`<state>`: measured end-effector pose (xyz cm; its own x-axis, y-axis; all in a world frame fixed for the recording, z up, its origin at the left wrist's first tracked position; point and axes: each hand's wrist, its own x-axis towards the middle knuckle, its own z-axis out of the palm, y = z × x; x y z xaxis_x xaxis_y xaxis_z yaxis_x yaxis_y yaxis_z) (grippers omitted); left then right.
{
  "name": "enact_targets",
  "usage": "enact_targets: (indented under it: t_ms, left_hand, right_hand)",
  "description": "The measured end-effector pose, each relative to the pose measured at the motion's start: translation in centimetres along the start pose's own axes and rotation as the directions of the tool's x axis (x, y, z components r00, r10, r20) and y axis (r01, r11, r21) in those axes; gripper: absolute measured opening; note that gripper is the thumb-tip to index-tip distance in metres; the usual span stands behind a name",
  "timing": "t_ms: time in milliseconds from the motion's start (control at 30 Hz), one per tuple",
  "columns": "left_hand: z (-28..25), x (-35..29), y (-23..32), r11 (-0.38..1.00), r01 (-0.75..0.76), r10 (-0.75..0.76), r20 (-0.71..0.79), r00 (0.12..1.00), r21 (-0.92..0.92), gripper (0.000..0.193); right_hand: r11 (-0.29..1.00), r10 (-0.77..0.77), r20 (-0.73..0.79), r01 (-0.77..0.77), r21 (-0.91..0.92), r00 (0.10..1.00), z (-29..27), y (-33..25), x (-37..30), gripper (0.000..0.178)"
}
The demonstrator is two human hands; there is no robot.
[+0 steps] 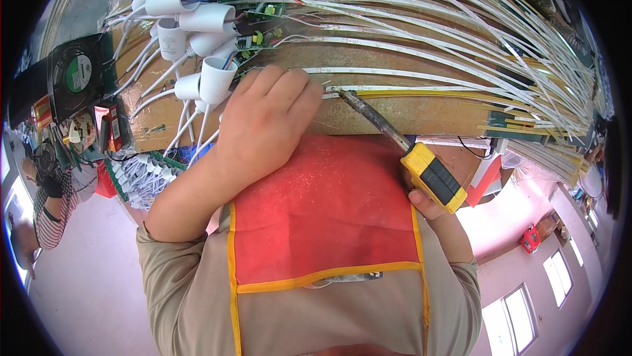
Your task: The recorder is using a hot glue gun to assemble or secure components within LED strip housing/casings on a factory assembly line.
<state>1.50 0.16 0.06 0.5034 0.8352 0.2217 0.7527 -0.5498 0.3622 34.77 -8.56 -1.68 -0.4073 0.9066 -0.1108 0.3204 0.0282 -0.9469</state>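
Note:
My right hand [429,204] grips the yellow and black handle of a soldering iron [434,177]. The iron slants up to the left. Its tip meets the near end of a white LED strip [388,88] at the table's front. Just left of that tip, my left hand [263,115] rests with curled fingers pressed together against the strip end. What they pinch is hidden beneath them. White plastic lamp housings [218,79] with cables lie left of this hand. Beyond it are green circuit boards [255,40], wired to further LED strips.
Many white strips [526,69] fan across the brown tabletop [388,115] to the right. A black fan [76,76] and a red box [108,125] stand at the left. Below them is a pile of white parts [145,181]. Another person [56,208] is at far left.

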Motion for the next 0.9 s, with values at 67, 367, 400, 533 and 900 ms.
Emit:
enact_targets:
  t_ms: [67, 367, 400, 533, 900]
  left_hand:
    - [0.2, -0.2, -0.2, 1.000, -0.016, 0.016, 0.018, 1.000, 0.005, 0.023]
    - [0.0, 0.1, -0.2, 0.999, -0.006, 0.006, -0.003, 1.000, -0.031, 0.027]
    - [0.1, 0.2, -0.2, 1.000, -0.008, 0.007, -0.009, 1.000, -0.030, 0.027]
    - [0.2, 0.2, -0.2, 1.000, -0.016, 0.016, -0.018, 1.000, -0.024, 0.028]
    - [0.2, 0.0, -0.3, 0.999, -0.044, 0.044, -0.013, 0.999, -0.025, 0.029]
  right_hand:
    - [0.999, -0.032, -0.018, 0.031, -0.005, 0.999, 0.1, -0.1, 0.2, 0.040]
    - [1.000, 0.013, 0.016, -0.013, 0.002, 1.000, 0.0, -0.1, -0.1, 0.038]
    - [1.000, 0.009, 0.008, -0.009, -0.004, 1.000, 0.1, 0.1, -0.1, 0.038]
    - [0.999, 0.026, -0.008, -0.026, -0.020, 1.000, 0.3, 0.3, -0.4, 0.037]
    - [0.997, 0.064, 0.000, -0.064, -0.047, 0.998, 0.2, -0.1, -0.3, 0.038]
